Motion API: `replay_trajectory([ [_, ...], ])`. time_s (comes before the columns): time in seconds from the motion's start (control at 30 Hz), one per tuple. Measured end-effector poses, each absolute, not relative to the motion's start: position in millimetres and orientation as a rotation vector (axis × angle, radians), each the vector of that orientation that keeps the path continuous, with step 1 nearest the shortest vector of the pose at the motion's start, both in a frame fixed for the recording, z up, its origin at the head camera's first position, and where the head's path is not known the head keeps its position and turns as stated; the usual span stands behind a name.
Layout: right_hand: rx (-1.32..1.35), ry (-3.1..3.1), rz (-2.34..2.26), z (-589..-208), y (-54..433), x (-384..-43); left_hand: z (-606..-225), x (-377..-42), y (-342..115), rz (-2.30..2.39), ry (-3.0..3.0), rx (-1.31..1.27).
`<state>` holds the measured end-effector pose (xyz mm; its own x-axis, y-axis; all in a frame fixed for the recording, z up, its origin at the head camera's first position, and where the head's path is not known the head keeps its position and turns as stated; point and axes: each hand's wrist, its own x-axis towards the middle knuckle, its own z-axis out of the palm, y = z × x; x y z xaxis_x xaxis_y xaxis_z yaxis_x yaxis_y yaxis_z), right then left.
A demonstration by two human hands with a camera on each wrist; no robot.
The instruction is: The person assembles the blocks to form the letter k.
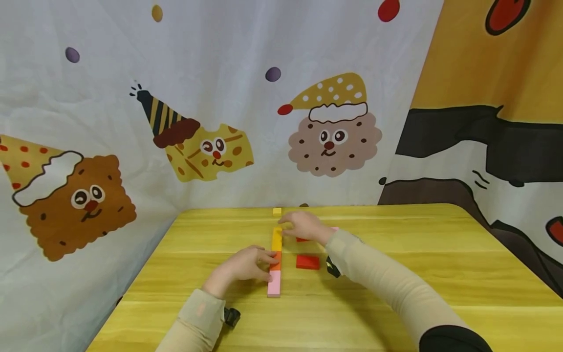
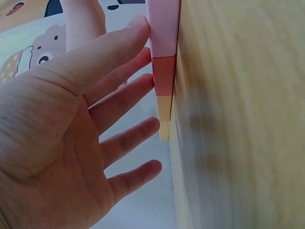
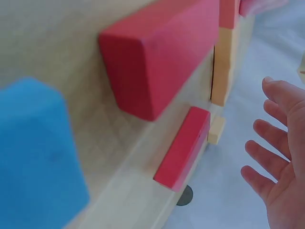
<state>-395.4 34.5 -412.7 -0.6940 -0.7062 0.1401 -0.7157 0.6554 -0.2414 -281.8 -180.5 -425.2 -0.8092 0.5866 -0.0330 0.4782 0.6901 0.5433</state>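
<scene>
A row of blocks runs away from me: a pink block (image 1: 274, 284) nearest, then an orange block (image 1: 275, 264), then a yellow-orange block (image 1: 276, 239). My left hand (image 2: 71, 119) lies along the row's left side, fingers fairly straight. Its thumb touches the pink block and fingertips reach the orange block (image 2: 164, 76). Above the far end of the row is my right hand (image 1: 303, 226), its fingers extended and holding nothing. Beyond that end sits a small yellow block (image 1: 276, 211), apart from the row.
Right of the row lies a red block (image 1: 307, 262). Another red block (image 3: 183, 148) lies farther back, partly covered by my right hand in the head view. A blue block (image 3: 38, 157) shows near the right wrist. A cartoon-print cloth (image 1: 228, 88) hangs behind the table (image 1: 374, 313).
</scene>
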Motion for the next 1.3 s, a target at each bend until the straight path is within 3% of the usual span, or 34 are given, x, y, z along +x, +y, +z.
replay_trajectory([
  [0.53,0.992,-2.936,0.645,-401,33,-423,-425,-280,-179,0.778,2.699,0.871],
  [1.3,1.102,-2.92,0.662,-418,32,-449,-427,-281,-177,0.73,2.732,0.883],
])
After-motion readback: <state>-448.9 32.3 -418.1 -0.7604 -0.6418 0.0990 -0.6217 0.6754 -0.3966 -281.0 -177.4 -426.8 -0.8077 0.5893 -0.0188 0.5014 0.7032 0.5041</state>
